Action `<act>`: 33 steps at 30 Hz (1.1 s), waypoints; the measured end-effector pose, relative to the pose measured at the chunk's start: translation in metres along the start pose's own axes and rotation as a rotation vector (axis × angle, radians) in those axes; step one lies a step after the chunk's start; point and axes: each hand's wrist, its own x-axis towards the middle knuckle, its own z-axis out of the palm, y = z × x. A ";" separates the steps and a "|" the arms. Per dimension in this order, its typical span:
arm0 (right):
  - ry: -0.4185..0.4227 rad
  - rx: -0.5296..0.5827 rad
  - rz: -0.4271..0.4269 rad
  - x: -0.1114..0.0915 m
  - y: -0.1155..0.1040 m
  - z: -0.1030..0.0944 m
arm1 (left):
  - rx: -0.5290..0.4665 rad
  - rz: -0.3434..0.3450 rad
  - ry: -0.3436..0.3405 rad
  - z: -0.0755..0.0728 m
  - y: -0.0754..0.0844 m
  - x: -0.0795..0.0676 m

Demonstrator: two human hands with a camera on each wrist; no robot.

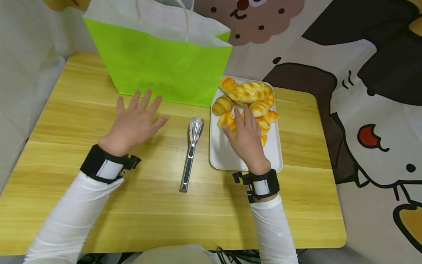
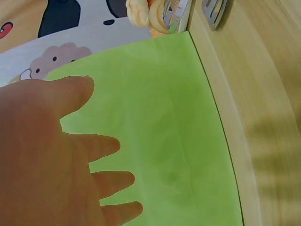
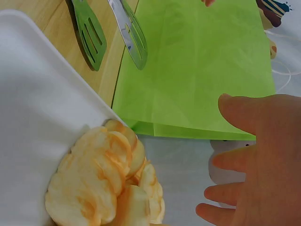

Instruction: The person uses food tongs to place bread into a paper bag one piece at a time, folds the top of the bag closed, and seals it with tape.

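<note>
My left hand [image 1: 133, 124] is held with its fingers spread in front of a bright green paper bag [image 1: 158, 66], holding nothing. The left wrist view shows the same hand [image 2: 37, 150] with the bag's green face [image 2: 155, 117] beyond it. Over a white tray [image 1: 224, 156] of golden bread rolls [image 1: 250, 92], my right hand [image 1: 245, 137] is extended with straight fingers, nothing in its grasp. In the right wrist view a gap shows between that hand [image 3: 268, 160] and the bread [image 3: 84, 179]. Metal tongs [image 1: 188, 161] lie between the hands, slotted heads toward the bag.
The bag stands upright at the back of the wooden table [image 1: 148, 216], its white rope handles [image 1: 184, 18] up. It is next to the tray's far left corner. A cartoon-printed cloth [image 1: 369, 146] hangs behind and to the right.
</note>
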 end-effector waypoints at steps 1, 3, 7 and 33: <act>-0.002 0.002 -0.001 0.000 0.000 0.000 | -0.001 0.000 -0.001 0.000 0.000 0.000; -0.004 0.001 0.000 0.000 0.000 0.000 | -0.003 -0.001 -0.002 0.000 0.000 -0.001; 0.001 0.002 -0.006 0.000 -0.002 0.000 | -0.006 -0.005 0.001 0.000 0.000 -0.002; 0.048 0.036 -0.056 -0.022 -0.003 0.030 | 0.072 0.088 -0.110 0.043 0.035 -0.004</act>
